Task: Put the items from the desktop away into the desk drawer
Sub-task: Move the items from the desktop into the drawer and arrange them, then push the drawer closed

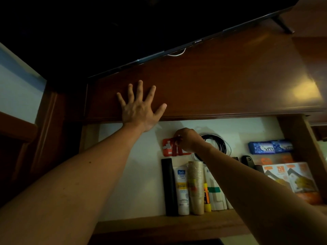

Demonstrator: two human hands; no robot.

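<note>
Head camera is showing the left hand (139,106) lying flat with fingers spread on the brown wooden desktop (221,82), just above the open white-lined drawer (134,174). Inside this drawer, the right hand (188,139) is pinching thin dark red sticks (175,147) over a flat orange package (168,147), left of a black coiled cable (218,143).

In my open drawer, the white tube (182,189) reads "Sal" on its blue label; the rest is too small. The blue packet (270,147) shows "xm". The television's (198,41) brand mark is too blurred.
</note>
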